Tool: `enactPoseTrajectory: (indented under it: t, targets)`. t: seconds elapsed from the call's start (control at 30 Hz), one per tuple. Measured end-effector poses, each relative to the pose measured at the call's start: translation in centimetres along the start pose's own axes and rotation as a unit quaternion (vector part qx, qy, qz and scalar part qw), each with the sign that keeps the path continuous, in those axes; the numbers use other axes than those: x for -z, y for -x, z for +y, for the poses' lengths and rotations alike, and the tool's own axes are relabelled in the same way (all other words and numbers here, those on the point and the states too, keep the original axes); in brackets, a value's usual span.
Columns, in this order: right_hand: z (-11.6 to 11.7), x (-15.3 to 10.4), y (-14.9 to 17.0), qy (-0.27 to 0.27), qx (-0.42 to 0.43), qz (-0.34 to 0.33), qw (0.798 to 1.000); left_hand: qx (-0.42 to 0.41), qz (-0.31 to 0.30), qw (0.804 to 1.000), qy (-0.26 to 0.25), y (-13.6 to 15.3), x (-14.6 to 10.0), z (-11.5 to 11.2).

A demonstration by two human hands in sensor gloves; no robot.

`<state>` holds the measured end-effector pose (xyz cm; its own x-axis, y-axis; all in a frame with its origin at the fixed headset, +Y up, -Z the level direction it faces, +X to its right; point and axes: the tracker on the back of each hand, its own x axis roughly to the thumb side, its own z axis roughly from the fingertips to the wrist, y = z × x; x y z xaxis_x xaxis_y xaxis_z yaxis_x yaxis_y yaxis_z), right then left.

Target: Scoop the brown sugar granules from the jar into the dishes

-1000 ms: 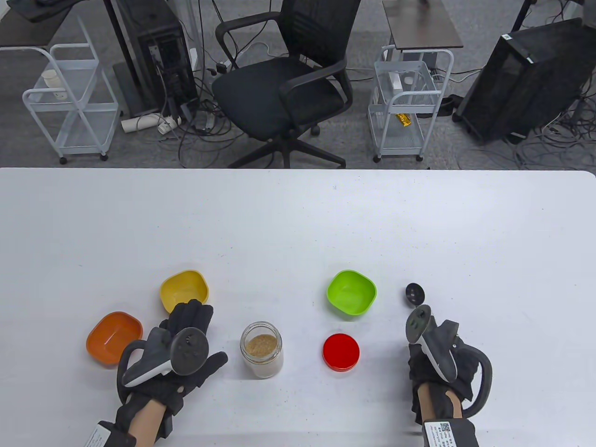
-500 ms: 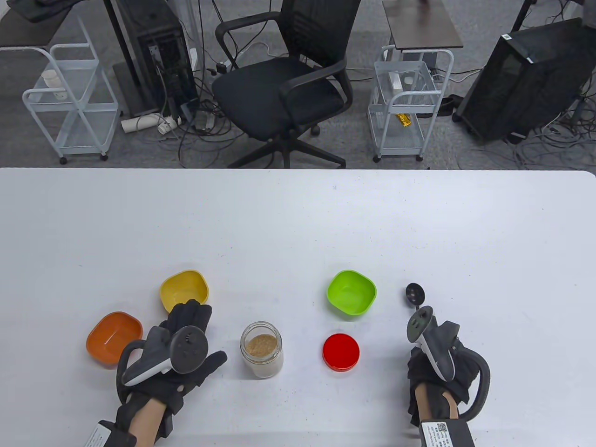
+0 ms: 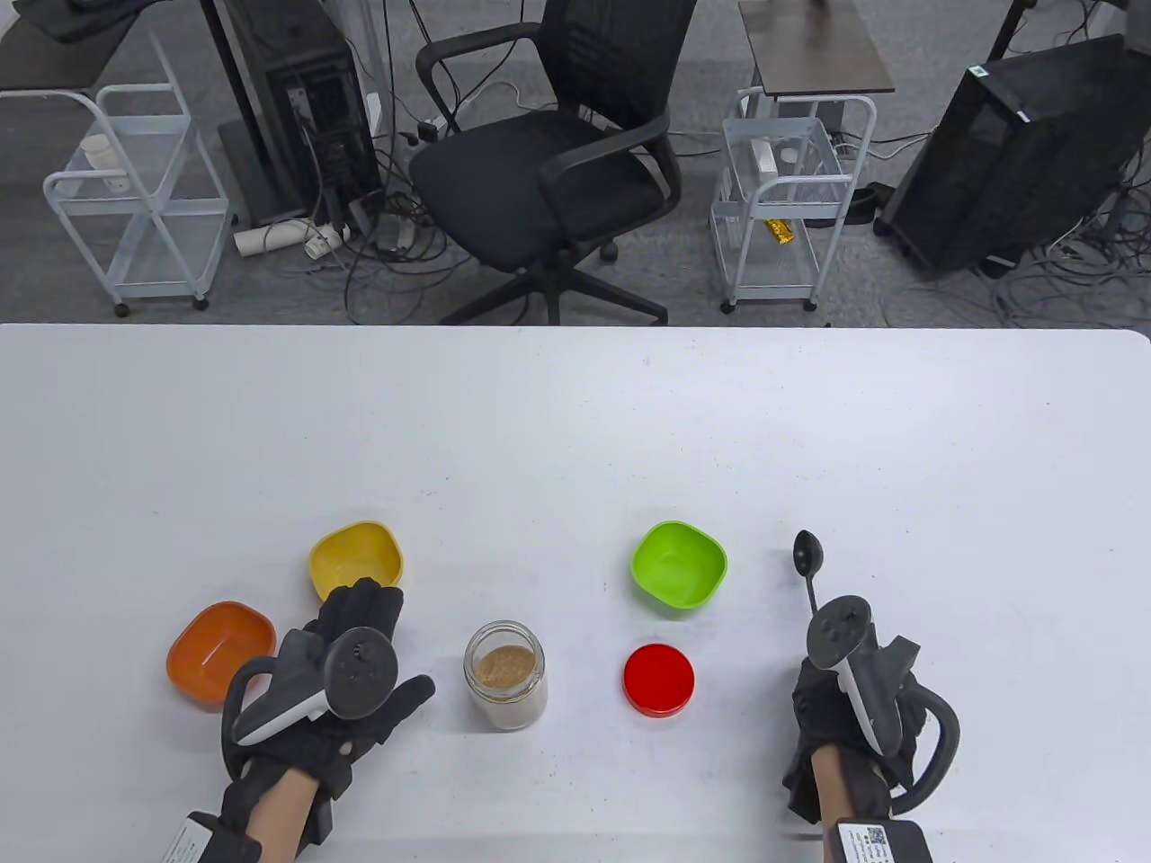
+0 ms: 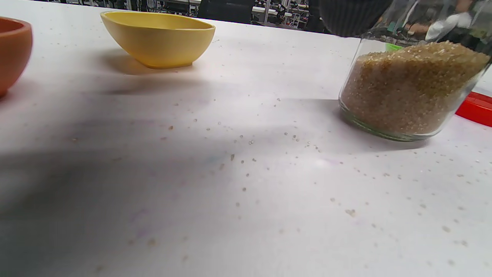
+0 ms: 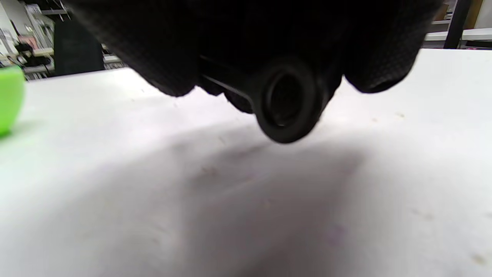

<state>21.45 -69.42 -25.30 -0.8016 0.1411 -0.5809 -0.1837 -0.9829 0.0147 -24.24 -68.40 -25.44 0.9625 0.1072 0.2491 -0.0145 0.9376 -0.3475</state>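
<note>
On the white table (image 3: 575, 431), an orange dish (image 3: 220, 651) sits farthest left, a yellow dish (image 3: 356, 557) just behind the left hand (image 3: 346, 683). That hand lies flat, fingers relaxed and spread, holding nothing, beside the open jar (image 3: 505, 674) of brown sugar (image 4: 411, 88). A red lid (image 3: 659, 680) lies right of the jar, a green dish (image 3: 679, 564) behind it. The right hand (image 3: 854, 710) grips a black spoon (image 3: 807, 557), bowl pointing away, lifted off the table.
</note>
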Motion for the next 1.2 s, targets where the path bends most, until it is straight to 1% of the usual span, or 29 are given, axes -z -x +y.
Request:
enactPoseTrajectory:
  t: [0.17, 0.27, 0.3, 0.43, 0.6, 0.83, 0.9, 1.0, 1.1, 1.2]
  targets:
    - [-2.0, -1.5, -1.3, 0.021, 0.067, -0.05, 0.996, -0.002, 0.001, 1.0, -0.001, 0.1, 0.0, 0.0]
    - [-3.0, -2.7, -2.5, 0.032, 0.119, -0.101, 0.987, -0.003, 0.002, 1.0, -0.001, 0.1, 0.0, 0.0]
    - [-3.5, -3.5, -3.3, 0.043, 0.134, -0.126, 0.982, -0.004, 0.002, 1.0, -0.002, 0.2, 0.0, 0.0]
    - [-4.2, -5.2, -5.1, 0.054, 0.164, -0.187, 0.967, -0.006, 0.004, 1.0, -0.003, 0.3, 0.0, 0.0]
    - [-4.2, -7.2, -7.1, 0.075, 0.197, -0.243, 0.947, -0.01, 0.009, 1.0, 0.002, 0.6, 0.1, -0.2]
    - [-4.0, -9.4, -9.0, 0.099, 0.236, -0.294, 0.921, -0.01, 0.012, 1.0, 0.003, 0.6, 0.0, -0.3]
    - [-3.9, -10.5, -9.5, 0.113, 0.244, -0.313, 0.911, -0.008, 0.013, 1.0, 0.005, 0.6, 0.0, -0.3]
    - [-3.7, -11.2, -9.7, 0.119, 0.248, -0.326, 0.904, -0.007, 0.015, 1.0, 0.005, 0.6, 0.0, -0.3]
    - [-3.3, -11.7, -9.2, 0.14, 0.255, -0.333, 0.897, -0.004, 0.018, 1.0, 0.006, 0.6, 0.0, -0.4]
    - [-2.9, -11.6, -8.5, 0.121, 0.273, -0.336, 0.893, 0.003, 0.02, 1.0, 0.009, 0.6, 0.0, -0.6]
